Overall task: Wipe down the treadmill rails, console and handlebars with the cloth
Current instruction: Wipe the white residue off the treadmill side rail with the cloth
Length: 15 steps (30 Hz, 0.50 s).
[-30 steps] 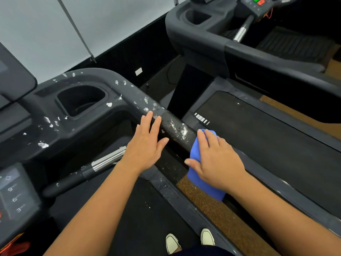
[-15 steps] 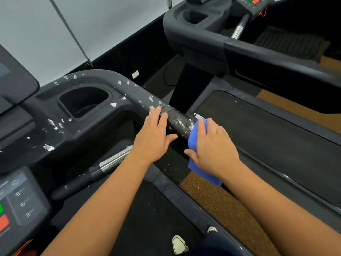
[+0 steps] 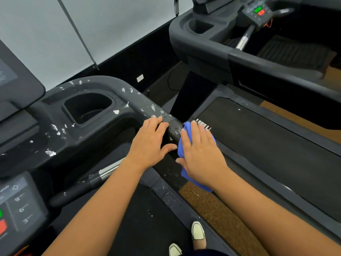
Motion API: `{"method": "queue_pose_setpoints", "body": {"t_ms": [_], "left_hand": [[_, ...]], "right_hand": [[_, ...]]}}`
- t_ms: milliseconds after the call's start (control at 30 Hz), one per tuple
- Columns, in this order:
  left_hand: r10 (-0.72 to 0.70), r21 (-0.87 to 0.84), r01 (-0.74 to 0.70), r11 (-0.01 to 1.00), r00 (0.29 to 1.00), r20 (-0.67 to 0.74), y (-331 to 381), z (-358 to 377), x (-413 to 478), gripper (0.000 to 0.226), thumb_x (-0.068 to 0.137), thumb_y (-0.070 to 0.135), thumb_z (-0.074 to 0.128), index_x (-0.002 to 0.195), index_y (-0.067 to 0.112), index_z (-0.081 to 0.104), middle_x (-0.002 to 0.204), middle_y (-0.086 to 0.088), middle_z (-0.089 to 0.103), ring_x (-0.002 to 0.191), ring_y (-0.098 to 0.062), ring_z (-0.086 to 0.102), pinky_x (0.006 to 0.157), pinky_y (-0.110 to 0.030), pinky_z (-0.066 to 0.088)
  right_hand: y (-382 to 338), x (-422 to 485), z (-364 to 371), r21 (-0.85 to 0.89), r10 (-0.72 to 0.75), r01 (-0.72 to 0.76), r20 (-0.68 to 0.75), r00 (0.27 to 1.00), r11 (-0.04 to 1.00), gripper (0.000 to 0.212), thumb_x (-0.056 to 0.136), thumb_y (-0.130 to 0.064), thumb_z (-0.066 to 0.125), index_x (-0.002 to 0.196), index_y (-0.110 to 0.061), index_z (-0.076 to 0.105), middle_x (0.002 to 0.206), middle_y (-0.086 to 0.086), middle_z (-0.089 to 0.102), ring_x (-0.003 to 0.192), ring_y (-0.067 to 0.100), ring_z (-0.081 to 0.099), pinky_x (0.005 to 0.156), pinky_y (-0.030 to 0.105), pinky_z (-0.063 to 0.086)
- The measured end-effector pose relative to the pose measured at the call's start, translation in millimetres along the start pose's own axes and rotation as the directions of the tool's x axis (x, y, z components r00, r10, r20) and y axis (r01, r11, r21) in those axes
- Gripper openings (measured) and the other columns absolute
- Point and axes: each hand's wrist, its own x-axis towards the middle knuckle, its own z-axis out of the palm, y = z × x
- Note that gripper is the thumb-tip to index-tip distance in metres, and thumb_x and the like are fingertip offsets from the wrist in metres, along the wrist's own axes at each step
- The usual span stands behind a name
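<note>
The dark treadmill handrail [image 3: 142,106], flecked with white specks, runs from the cup holder [image 3: 86,106] down toward me. My left hand [image 3: 149,143] rests flat on top of the rail, fingers straight, thumb spread. Just to its right, my right hand [image 3: 201,154] presses a blue cloth [image 3: 186,174] over the rail's near end with straight fingers; the cloth hangs below my palm. The console [image 3: 20,206], with number keys and green and red buttons, sits at the lower left. A silver-and-black handlebar [image 3: 108,170] passes under my left forearm.
A second treadmill's belt [image 3: 258,145] lies to the right, its console [image 3: 258,12] at the top. A brown floor strip [image 3: 212,206] separates the two machines. My white shoes [image 3: 197,230] stand on the belt below. A white wall [image 3: 46,34] is behind.
Both hands have slid up along the rail toward the cup holder. The cloth has moved with my right hand and now sits close against my left hand.
</note>
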Motion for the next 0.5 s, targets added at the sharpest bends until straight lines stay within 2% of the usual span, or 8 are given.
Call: {"method": "queue_pose_setpoints", "body": {"t_ms": [100, 200, 300, 367, 433, 500], "left_hand": [[0.000, 0.001, 0.000, 1.000, 1.000, -0.010, -1.6, 1.2, 0.2, 0.073, 0.078, 0.058, 0.058, 0.125, 0.003, 0.053, 0.128, -0.018, 0.050, 0.125, -0.035, 0.041, 0.102, -0.041, 0.039], [-0.014, 0.001, 0.014, 1.000, 1.000, -0.009, -0.9, 2.9, -0.9, 0.074, 0.079, 0.059, 0.054, 0.127, 0.003, 0.052, 0.131, -0.018, 0.049, 0.127, -0.034, 0.040, 0.104, -0.039, 0.036], [-0.022, -0.004, 0.022, 1.000, 1.000, -0.014, -0.1, 3.6, -1.5, 0.074, 0.079, 0.058, 0.056, 0.127, 0.002, 0.052, 0.131, -0.019, 0.049, 0.128, -0.035, 0.040, 0.103, -0.041, 0.038], [-0.022, -0.001, 0.022, 1.000, 1.000, -0.021, 0.0, 4.1, -1.7, 0.073, 0.078, 0.055, 0.059, 0.127, 0.001, 0.052, 0.131, -0.020, 0.050, 0.128, -0.036, 0.042, 0.102, -0.044, 0.041], [-0.024, 0.004, 0.024, 1.000, 0.999, -0.022, -0.3, 5.6, -2.1, 0.072, 0.077, 0.050, 0.064, 0.128, 0.001, 0.052, 0.133, -0.020, 0.049, 0.129, -0.036, 0.041, 0.102, -0.047, 0.042], [-0.021, 0.001, 0.021, 1.000, 0.999, -0.029, -1.0, 7.0, -2.8, 0.072, 0.077, 0.050, 0.065, 0.129, 0.002, 0.051, 0.134, -0.020, 0.049, 0.130, -0.036, 0.040, 0.104, -0.047, 0.041]], "right_hand": [[18.0, -20.4, 8.5, 0.023, -0.140, 0.142, -0.055, 0.989, 0.990, 0.079, 0.084, -0.049, 0.061, 0.143, -0.003, 0.036, 0.149, 0.030, 0.025, 0.137, 0.046, 0.028, 0.109, 0.056, 0.031], [28.2, -31.3, 11.4, 0.084, -0.068, 0.071, -0.041, 0.997, 0.994, 0.081, 0.081, -0.053, 0.061, 0.141, -0.003, 0.039, 0.146, 0.031, 0.032, 0.131, 0.045, 0.039, 0.104, 0.053, 0.038], [14.0, -3.5, 1.4, 0.115, 0.020, -0.025, 0.048, 0.999, 0.993, 0.090, 0.088, -0.063, 0.042, 0.147, 0.001, 0.018, 0.148, 0.033, 0.022, 0.131, 0.044, 0.034, 0.108, 0.049, 0.033], [6.0, 19.0, -2.7, 0.134, 0.025, -0.033, 0.063, 0.998, 0.990, 0.090, 0.091, -0.065, 0.033, 0.148, 0.000, 0.007, 0.150, 0.031, 0.015, 0.133, 0.042, 0.028, 0.110, 0.046, 0.028], [4.3, 25.0, -2.1, 0.088, -0.045, 0.041, 0.044, 0.998, 0.995, 0.087, 0.092, -0.061, 0.037, 0.148, 0.001, 0.011, 0.151, 0.033, 0.013, 0.136, 0.046, 0.023, 0.112, 0.050, 0.025], [12.6, 10.8, 2.7, 0.038, -0.177, 0.178, -0.006, 0.984, 0.983, 0.083, 0.090, -0.055, 0.046, 0.147, 0.000, 0.022, 0.152, 0.032, 0.015, 0.138, 0.048, 0.020, 0.112, 0.055, 0.023]]}}
